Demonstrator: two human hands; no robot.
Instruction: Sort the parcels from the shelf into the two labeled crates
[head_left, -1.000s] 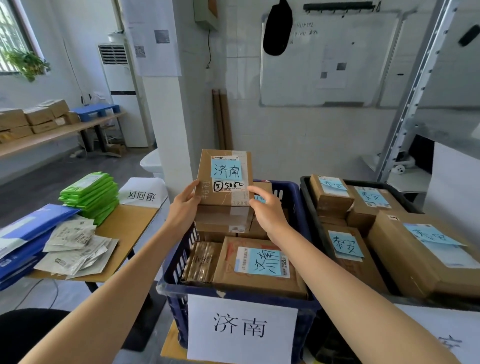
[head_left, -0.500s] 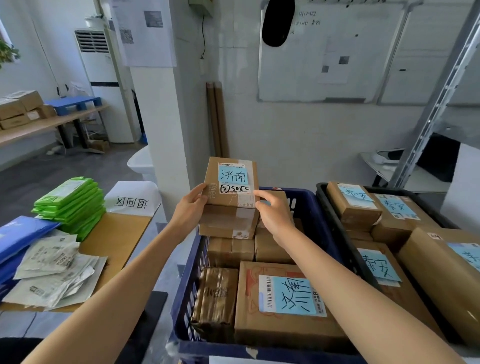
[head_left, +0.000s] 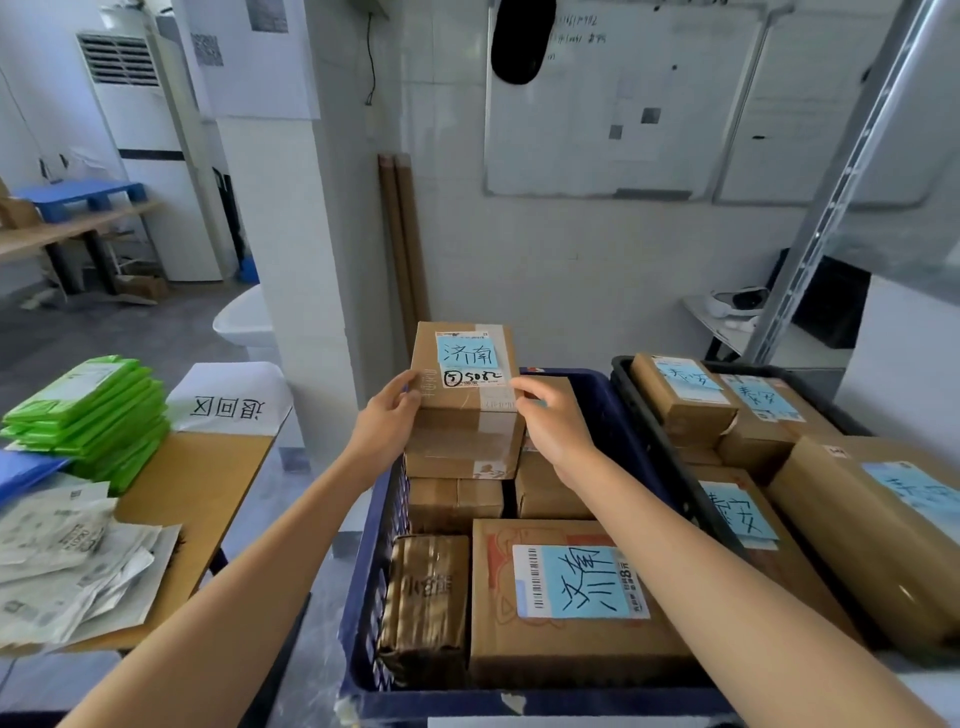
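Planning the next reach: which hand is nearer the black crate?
Right. The right hand grips the right edge of the held parcel, the side toward the black crate; the left hand grips the left edge, farther off across the parcel.

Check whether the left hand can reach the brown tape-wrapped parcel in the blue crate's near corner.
Probably, once freed: the brown tape-wrapped parcel lies uncovered beside the left wall of the blue plastic crate, but the left hand and right hand both grip the blue-labelled cardboard box.

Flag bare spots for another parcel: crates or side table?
Blue plastic crate: crowded, only a strip along its right wall. Black plastic crate: packed. Bare wood on the tan table between the green mailer stack and white envelopes.
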